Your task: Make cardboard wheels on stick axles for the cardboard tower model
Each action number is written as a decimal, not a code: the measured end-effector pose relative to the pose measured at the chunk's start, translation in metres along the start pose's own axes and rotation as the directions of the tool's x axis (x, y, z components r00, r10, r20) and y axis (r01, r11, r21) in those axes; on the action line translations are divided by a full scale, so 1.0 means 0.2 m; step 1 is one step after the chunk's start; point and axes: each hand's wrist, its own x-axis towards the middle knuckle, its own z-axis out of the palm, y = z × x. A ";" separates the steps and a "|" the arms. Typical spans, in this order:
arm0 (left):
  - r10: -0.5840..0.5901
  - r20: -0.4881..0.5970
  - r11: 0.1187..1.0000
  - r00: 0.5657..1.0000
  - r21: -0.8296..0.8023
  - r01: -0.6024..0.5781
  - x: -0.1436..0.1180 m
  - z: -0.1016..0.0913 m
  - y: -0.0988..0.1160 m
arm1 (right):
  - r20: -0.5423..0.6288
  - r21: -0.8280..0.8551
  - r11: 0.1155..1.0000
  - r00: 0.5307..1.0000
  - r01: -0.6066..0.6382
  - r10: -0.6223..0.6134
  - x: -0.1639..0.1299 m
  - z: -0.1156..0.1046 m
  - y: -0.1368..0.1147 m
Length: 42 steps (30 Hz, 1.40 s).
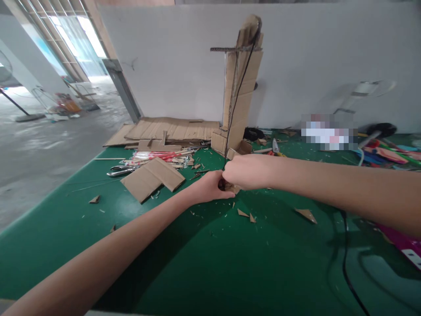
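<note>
Both hands meet just in front of a tall cardboard tower (241,101) that stands at the back of the green table. My left hand (208,188) is curled around a small brown cardboard piece (233,189), its thumb stretched along the near side. Over that piece, my right hand (245,172) is closed with its fingers bent inward; what they pinch is hidden. A thin black cord (234,105) hangs down the tower's front from its rounded top and ends out of sight at my hands.
Flat cardboard sheets (174,130), red-and-white wrapped sticks (158,157), metal-handled pliers (122,170) and cut cardboard pieces (144,180) lie to the left. Scraps (305,215) dot the green table (210,263). At right are a black cable (345,259), a purple power strip (403,245) and coloured items (388,153).
</note>
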 end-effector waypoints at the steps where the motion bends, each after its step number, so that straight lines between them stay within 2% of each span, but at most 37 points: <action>1: 0.013 -0.007 1.000 1.000 -0.008 -0.013 0.00 0.00 0.00 | 0.012 -0.023 1.000 1.000 -0.012 0.012 0.00 0.00 0.00; 5: 0.061 -0.028 0.997 0.998 -0.035 -0.062 0.00 0.01 -0.01 | 0.014 -0.126 0.992 1.000 -0.003 0.004 -0.02 0.00 0.03; 11: 0.013 0.004 1.000 1.000 0.011 -0.013 0.00 0.00 0.01 | 0.036 -0.167 0.986 0.999 0.026 -0.020 -0.01 0.03 0.05; 14: 0.013 0.004 1.000 1.000 0.023 -0.013 0.00 0.00 0.02 | 0.015 -0.142 0.990 1.000 -0.007 0.010 0.00 0.03 0.04; 20: -0.015 0.008 0.999 1.000 -0.032 0.015 -0.01 0.00 0.02 | 0.087 -0.092 0.991 0.990 -0.101 0.109 0.01 -0.01 0.01; 25: 0.043 -0.004 0.997 0.999 -0.071 -0.043 0.00 0.00 0.01 | 0.127 -0.016 0.997 0.989 -0.070 0.071 -0.02 -0.04 0.02; 29: 0.067 -0.020 0.996 0.998 -0.049 -0.068 0.00 0.00 0.00 | 0.072 -0.067 0.998 0.997 0.011 -0.006 -0.02 -0.02 0.03; 35: 0.063 -0.043 0.998 0.997 -0.010 -0.064 -0.01 0.01 -0.01 | 0.053 -0.041 0.999 0.999 -0.005 0.007 0.00 0.03 0.02; 39: 0.058 -0.025 0.998 0.998 -0.030 -0.059 0.00 0.02 -0.01 | 0.049 0.094 0.996 0.999 -0.001 -0.004 0.00 0.04 0.03; 42: 0.093 -0.017 0.995 0.996 -0.033 -0.094 0.00 0.02 -0.03 | -0.082 0.231 0.972 0.997 0.029 -0.010 -0.01 0.01 0.06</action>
